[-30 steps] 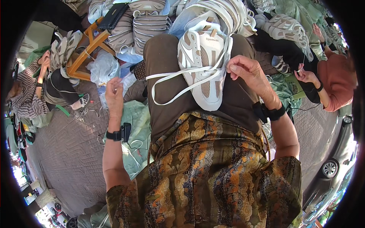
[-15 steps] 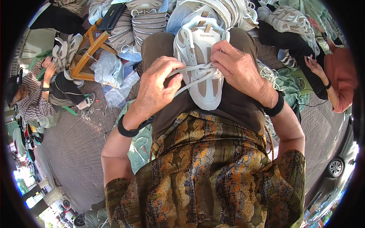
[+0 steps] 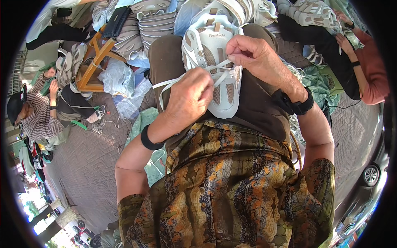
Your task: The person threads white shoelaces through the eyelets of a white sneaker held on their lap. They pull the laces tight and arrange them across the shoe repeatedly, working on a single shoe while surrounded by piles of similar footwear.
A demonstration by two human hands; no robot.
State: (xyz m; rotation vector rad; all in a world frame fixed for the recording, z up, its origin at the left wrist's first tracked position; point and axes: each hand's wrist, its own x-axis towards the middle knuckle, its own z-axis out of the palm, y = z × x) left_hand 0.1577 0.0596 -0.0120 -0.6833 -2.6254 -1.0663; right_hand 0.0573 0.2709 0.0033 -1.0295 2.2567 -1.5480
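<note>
A white and beige sneaker (image 3: pixel 223 106) rests on my lap between my knees, its toe pointing toward me. White shoelace (image 3: pixel 219 66) crosses the lower part of its opening. My left hand (image 3: pixel 191 93) is closed over the shoe's left side, fingers curled round the lace; the fingertips are partly hidden. A loose lace end hangs out to the left, beyond that hand. On the shoe's right side, my right hand (image 3: pixel 260 60) pinches the lace between thumb and forefinger.
Stacked shoe uppers (image 3: pixel 159 27) lie beyond my knees. A wooden stool (image 3: pixel 97 62) with a black case (image 3: pixel 119 20) on it and a plastic bag (image 3: pixel 118 76) stand left. People sit either side, a striped sleeve left, an orange sleeve (image 3: pixel 374 68) right. A parked car is far right.
My left hand has moved right and closed over the shoe's lacing, where it held the lace out to the left before. The right hand still pinches at the lacing, slightly higher.
</note>
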